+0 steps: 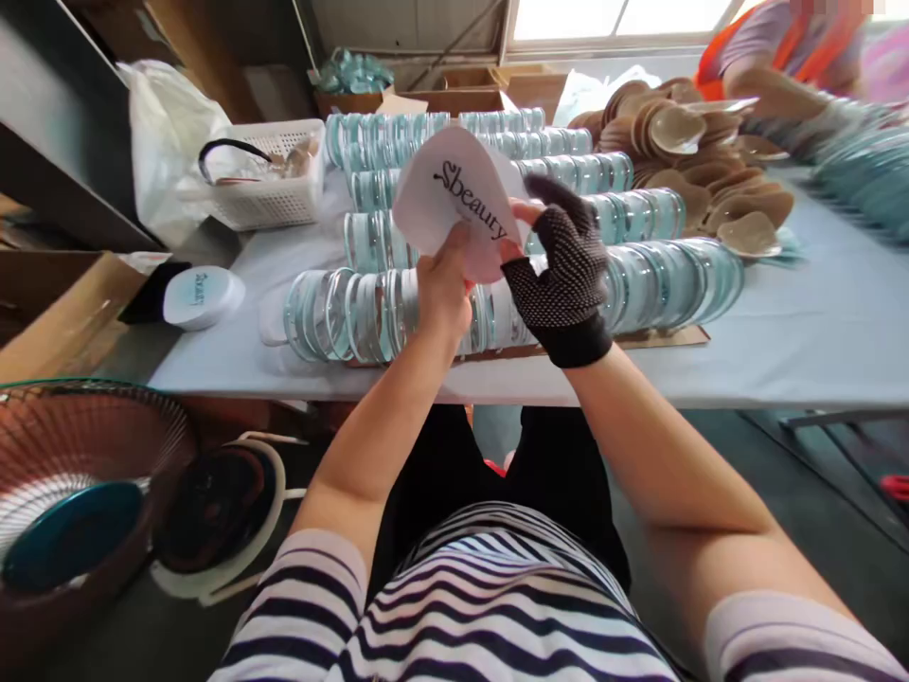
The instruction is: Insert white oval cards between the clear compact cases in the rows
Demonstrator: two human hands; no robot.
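Our left hand is bare, and its grip is clamped on the lower part of a white card, thumb on the printed face; the fingers beneath are mostly hidden. We hold the card tilted above the rows of clear round pieces, its dark lettering, "Sbeauty", facing us, the first letter ornate. A paler white layer shows behind its right edge, but we cannot tell whether it is a second card.

Our right hand wears a dark dotted glove with bare fingertips. Those tips meet the card's right edge; part of the hand is turned from view, so we cannot tell whether that grip is closed on the card or only touching it.

The rows run across the bench, the nearest on a strip of brown cardboard. Our hands and the card cover parts of them, and white inserts blur through the clear rims. At the left end of the bench lies a stack of white cards, its lettering too small to read surely. Behind it, a white basket holds items we cannot make out. Toward the right, brown pieces lie heaped, and beyond them a person in an orange vest is cut off by the frame, the forearm over more clear pieces.
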